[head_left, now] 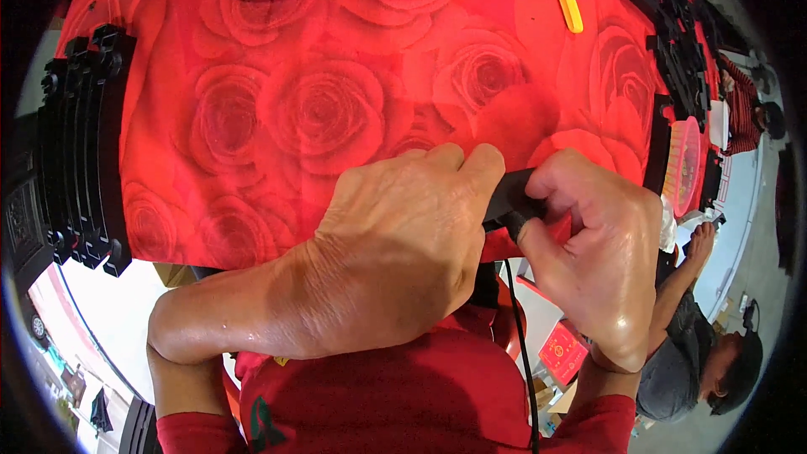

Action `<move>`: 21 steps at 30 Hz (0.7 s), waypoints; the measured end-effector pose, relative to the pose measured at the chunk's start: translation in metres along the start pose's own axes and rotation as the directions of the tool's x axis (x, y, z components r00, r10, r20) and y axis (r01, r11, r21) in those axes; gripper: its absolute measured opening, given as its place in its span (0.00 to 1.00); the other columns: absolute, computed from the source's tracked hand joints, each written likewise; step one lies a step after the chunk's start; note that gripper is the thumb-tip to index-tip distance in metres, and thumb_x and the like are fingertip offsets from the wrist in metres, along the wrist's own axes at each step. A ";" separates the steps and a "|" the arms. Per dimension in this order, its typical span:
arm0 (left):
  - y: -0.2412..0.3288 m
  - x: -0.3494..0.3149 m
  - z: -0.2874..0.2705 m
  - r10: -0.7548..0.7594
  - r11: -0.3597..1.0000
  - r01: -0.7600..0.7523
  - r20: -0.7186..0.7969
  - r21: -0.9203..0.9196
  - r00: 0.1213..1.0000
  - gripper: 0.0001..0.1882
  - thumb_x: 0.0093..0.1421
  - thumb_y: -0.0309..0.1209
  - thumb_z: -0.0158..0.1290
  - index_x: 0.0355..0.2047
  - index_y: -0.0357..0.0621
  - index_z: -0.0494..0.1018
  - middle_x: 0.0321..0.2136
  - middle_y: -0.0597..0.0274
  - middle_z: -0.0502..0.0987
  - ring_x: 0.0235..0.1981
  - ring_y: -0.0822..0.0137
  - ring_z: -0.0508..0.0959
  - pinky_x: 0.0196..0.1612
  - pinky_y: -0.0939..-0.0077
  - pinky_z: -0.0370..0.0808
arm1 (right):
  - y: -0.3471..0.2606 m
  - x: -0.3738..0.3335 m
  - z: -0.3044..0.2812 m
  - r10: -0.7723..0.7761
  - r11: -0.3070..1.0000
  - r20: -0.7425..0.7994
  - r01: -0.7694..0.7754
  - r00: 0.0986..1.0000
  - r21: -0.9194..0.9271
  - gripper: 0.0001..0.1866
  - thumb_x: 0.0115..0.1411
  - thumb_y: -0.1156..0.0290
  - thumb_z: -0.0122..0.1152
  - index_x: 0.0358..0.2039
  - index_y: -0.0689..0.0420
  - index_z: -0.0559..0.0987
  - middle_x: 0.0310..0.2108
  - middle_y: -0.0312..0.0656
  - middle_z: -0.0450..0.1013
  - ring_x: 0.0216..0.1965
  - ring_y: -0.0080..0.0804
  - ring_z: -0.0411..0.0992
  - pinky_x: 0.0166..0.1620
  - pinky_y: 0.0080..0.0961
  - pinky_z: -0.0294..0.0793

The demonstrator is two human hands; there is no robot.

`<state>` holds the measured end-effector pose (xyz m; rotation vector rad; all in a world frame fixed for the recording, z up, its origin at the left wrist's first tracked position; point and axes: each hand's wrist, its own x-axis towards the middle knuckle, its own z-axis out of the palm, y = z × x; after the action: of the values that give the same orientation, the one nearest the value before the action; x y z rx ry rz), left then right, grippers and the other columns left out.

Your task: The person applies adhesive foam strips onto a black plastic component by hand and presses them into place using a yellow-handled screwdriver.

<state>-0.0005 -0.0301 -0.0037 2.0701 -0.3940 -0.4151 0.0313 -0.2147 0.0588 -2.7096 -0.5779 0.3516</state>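
A matte black, strip-like piece (pixel 509 193), of rubber or plastic I could not tell, was held between both hands, in front of the person's chest and over the near edge of the table. Its visible stretch ran mostly sideways, the right end angled slightly away from the body; both ends were hidden by fingers, so which one was the front could not be told.

The bare left hand (pixel 403 235) was closed about the left end, fingertips out of sight. The bare right hand (pixel 601 240) pinched the other end between thumb and bent forefinger. Good handling here seemed to call for a firm left hold, even right-hand pressure and no twisting of the axis.

Beneath spread a red rose-printed tablecloth (pixel 324 113); farther off lay a yellow-handled screwdriver (pixel 566 2), with long black ridged strips (pixel 80 151) stacked at the left.
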 end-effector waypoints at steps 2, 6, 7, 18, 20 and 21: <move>0.001 0.000 0.001 0.011 1.000 -0.011 -0.021 0.014 1.000 0.16 0.54 0.20 0.56 0.43 0.37 0.67 0.31 0.45 0.73 0.36 0.40 0.78 0.37 0.48 0.74 | 0.000 0.002 -0.001 -0.028 0.999 0.009 0.029 1.000 -0.039 0.10 0.43 0.85 0.64 0.29 0.62 0.77 0.18 0.44 0.69 0.18 0.30 0.70 0.25 0.26 0.67; 0.003 -0.002 0.001 0.028 0.999 -0.027 -0.060 0.021 0.998 0.19 0.52 0.19 0.58 0.45 0.37 0.67 0.30 0.45 0.73 0.35 0.40 0.78 0.36 0.48 0.75 | -0.003 0.003 -0.001 -0.018 0.999 0.020 0.019 1.000 -0.050 0.11 0.41 0.86 0.63 0.29 0.62 0.77 0.19 0.45 0.69 0.19 0.33 0.72 0.25 0.27 0.68; 0.002 -0.002 0.000 0.030 0.999 -0.029 -0.066 0.021 0.997 0.20 0.52 0.19 0.58 0.45 0.36 0.67 0.30 0.45 0.73 0.35 0.40 0.78 0.36 0.48 0.75 | -0.003 0.003 0.000 -0.005 0.999 0.021 0.006 1.000 -0.050 0.11 0.41 0.86 0.62 0.28 0.62 0.77 0.19 0.45 0.69 0.19 0.33 0.71 0.25 0.27 0.68; 0.000 0.000 -0.008 -0.095 0.991 0.096 0.018 -0.097 0.995 0.12 0.58 0.22 0.55 0.42 0.35 0.69 0.30 0.42 0.74 0.35 0.37 0.78 0.36 0.46 0.73 | 0.004 -0.013 0.006 0.130 0.969 -0.090 -0.107 0.987 0.221 0.15 0.46 0.84 0.71 0.34 0.60 0.78 0.25 0.42 0.73 0.23 0.33 0.73 0.28 0.28 0.72; 0.000 -0.002 -0.009 -0.089 0.989 0.089 0.004 -0.119 0.996 0.10 0.59 0.22 0.54 0.41 0.35 0.70 0.30 0.41 0.75 0.35 0.36 0.78 0.36 0.46 0.73 | 0.006 -0.019 0.007 0.150 0.956 -0.115 -0.114 0.982 0.271 0.15 0.48 0.88 0.70 0.36 0.62 0.79 0.25 0.38 0.72 0.24 0.19 0.69 0.27 0.20 0.68; -0.001 -0.003 -0.008 -0.088 0.988 0.089 0.019 -0.125 0.996 0.10 0.60 0.23 0.54 0.41 0.35 0.70 0.31 0.41 0.75 0.35 0.36 0.78 0.37 0.46 0.73 | 0.005 -0.021 0.009 0.146 0.957 -0.119 -0.109 0.982 0.268 0.15 0.48 0.88 0.70 0.36 0.62 0.79 0.25 0.38 0.72 0.24 0.19 0.69 0.27 0.20 0.68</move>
<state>0.0006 -0.0222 0.0003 1.9676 -0.2774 -0.4951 0.0114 -0.2256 0.0519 -2.4972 -0.2948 0.2500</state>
